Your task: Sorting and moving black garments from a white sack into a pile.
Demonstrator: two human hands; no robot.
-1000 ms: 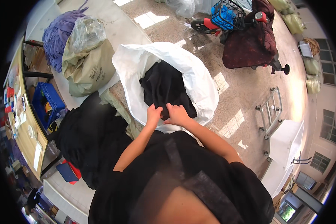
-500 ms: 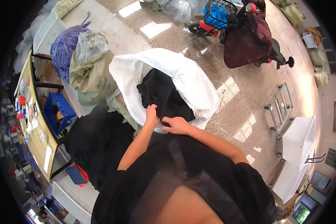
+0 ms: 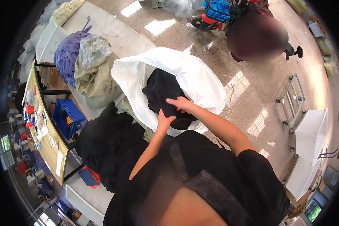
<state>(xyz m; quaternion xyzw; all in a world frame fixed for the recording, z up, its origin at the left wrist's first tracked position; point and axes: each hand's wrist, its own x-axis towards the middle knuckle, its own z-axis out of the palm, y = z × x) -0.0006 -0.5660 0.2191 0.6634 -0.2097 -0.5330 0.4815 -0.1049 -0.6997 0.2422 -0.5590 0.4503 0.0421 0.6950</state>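
Observation:
A large white sack (image 3: 205, 81) stands open in front of me, with black cloth (image 3: 160, 88) bunched inside it. My left hand (image 3: 164, 121) is at the sack's near side, closed on a piece of the cloth, its fingertips partly hidden in the folds. Farther in and to the right, my right hand (image 3: 182, 104) has its thumb stretched over the cloth and its other fingers curled into it. The two hands are close together but apart. A heap of black fabric (image 3: 109, 147) lies to the left of the sack.
Left of the sack are a tan sack (image 3: 100, 84) topped with clear plastic, a bundle of purple strips (image 3: 67, 56), a blue crate (image 3: 66, 116) and a cluttered table (image 3: 51, 145). A scooter (image 3: 205, 23) stands far right; a wheeled frame (image 3: 293, 100) and white bins (image 3: 309, 135) are right.
My right hand has moved deeper into the sack, over the cloth. My left hand has shifted right and slightly nearer me. The whole view has swung slightly.

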